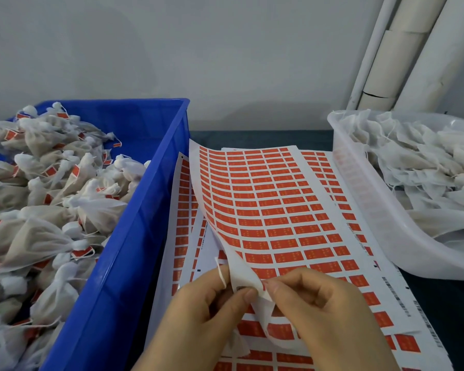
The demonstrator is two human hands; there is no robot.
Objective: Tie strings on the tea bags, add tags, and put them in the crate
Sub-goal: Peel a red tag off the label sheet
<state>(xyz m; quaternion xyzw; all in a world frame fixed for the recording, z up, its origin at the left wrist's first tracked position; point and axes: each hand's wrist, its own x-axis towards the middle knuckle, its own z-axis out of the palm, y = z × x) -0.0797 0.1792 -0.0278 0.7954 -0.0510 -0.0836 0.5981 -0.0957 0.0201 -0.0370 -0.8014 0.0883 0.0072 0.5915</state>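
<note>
left grip (pixel 206 303) pinching white string (pixel 221 275) plus curled corner of red tag sheet (pixel 265 199), right grip (pixel 319 311) pinching same corner. blue crate (pixel 134 236) of tagged tea bags (pixel 38 236) on left

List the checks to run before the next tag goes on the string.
1. String in left hand: ok, it loops over the fingers.
2. Top sheet lifted: ok, left hand and right hand pinch its curled corner.
3. Peel started: cannot tell, fingertips hide the pinch.
4. Blue crate has room: ok, bare wall shows on its right.
5. White tub stocked with untagged bags: ok.
</note>
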